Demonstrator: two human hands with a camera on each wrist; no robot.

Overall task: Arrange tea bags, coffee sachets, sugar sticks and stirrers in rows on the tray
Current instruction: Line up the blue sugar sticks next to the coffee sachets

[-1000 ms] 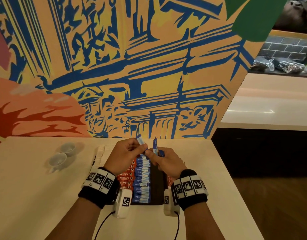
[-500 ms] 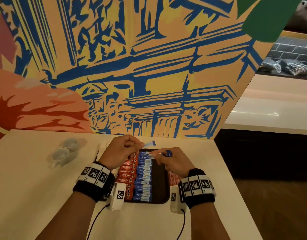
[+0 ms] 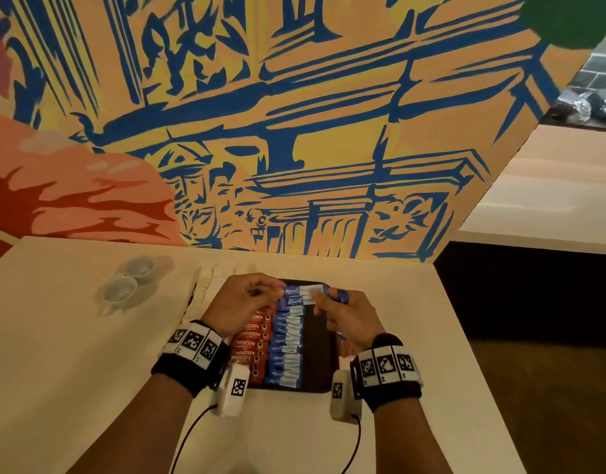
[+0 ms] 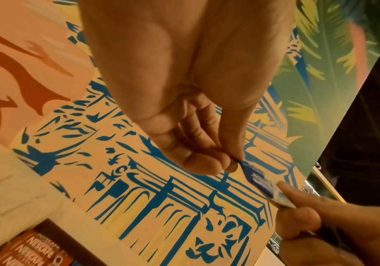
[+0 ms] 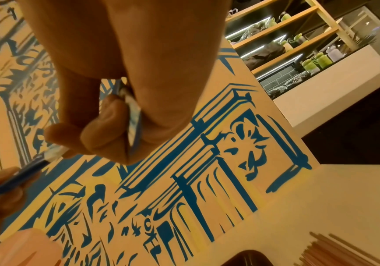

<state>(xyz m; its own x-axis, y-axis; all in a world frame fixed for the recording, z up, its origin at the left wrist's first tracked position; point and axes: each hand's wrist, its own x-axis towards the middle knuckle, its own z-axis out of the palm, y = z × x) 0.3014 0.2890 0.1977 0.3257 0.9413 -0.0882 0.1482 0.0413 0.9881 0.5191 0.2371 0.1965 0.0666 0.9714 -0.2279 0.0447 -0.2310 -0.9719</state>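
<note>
At the tray's (image 3: 320, 340) far edge, both hands, left (image 3: 241, 304) and right (image 3: 349, 314), pinch one blue stick (image 3: 303, 291); the right also clasps spares. Lowered carelessly, it could knock the blue row (image 3: 286, 350) askew.

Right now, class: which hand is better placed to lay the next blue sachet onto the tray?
The right hand: it grips spare blue sachets beside the blue row's far end.
</note>
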